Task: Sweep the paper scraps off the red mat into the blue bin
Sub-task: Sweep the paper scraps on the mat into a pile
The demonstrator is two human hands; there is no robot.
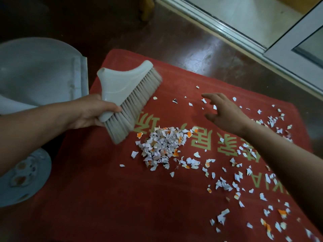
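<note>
Gathering step, I judge: my left hand [90,111] grips the brush [125,96], right hand [225,113] hovers fingers spread; next, drive the centre scrap pile [162,145] toward the blue bin [35,70], upper left.

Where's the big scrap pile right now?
In the head view, the pile sits mid red mat, just right of the brush and below the right hand.

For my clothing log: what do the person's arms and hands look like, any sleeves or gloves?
The left arm and right arm are bare, no sleeve in view. The left hand and right hand wear no gloves; no watch, ring or bracelet shows.
</note>
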